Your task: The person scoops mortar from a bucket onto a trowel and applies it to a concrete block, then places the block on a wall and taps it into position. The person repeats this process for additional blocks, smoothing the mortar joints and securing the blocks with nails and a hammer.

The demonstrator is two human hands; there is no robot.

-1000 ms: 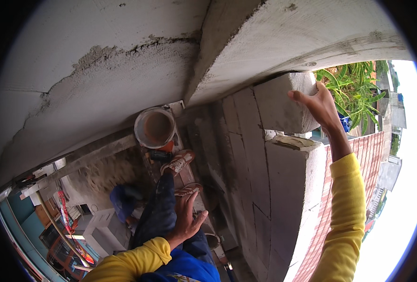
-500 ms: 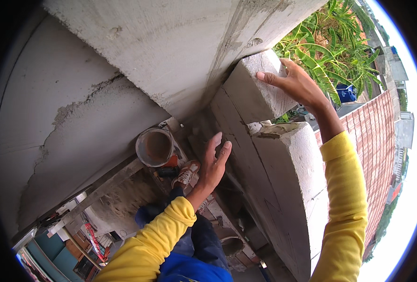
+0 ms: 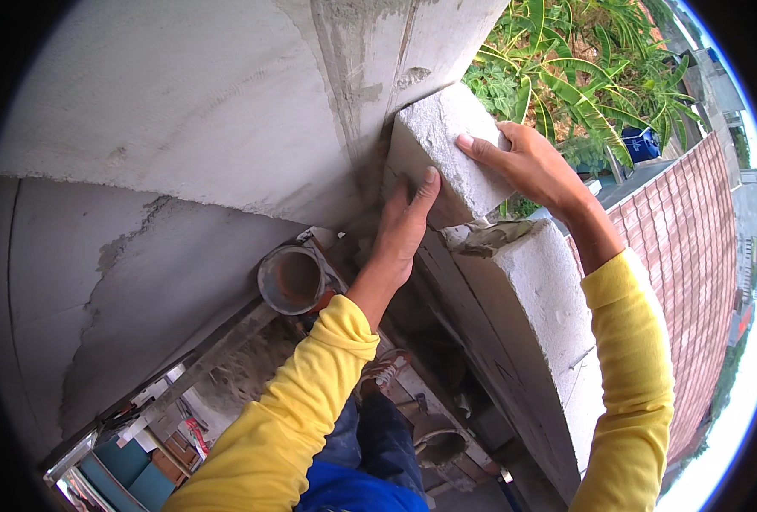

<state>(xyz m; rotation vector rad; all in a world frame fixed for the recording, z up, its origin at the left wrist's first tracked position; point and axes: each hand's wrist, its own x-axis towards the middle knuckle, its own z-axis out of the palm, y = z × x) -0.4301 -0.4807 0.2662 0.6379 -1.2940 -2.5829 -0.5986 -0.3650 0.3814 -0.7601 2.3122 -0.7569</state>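
A pale grey lightweight concrete block [image 3: 460,141] sits at the top of the block wall, close against a tall grey concrete face [image 3: 225,94]. My right hand [image 3: 536,166] grips its outer side, thumb lying on the rough top. On the block's inner side, my left hand [image 3: 402,224] presses with its thumb and fingers; part of those fingers is hidden in shadow. Just nearer is another wall block [image 3: 549,286], with rough mortar [image 3: 498,237] at its end beside the gap.
Below left, a round bucket [image 3: 291,280] with grey-brown contents stands by the scaffold boards. Another bucket [image 3: 440,445] is lower, near my feet. Beyond the wall are a tiled roof [image 3: 673,282], green plants [image 3: 566,77] and a long drop.
My left hand has moved up and forward from open air onto the block's inner side. My right hand stays on the block, and the view has shifted slightly.
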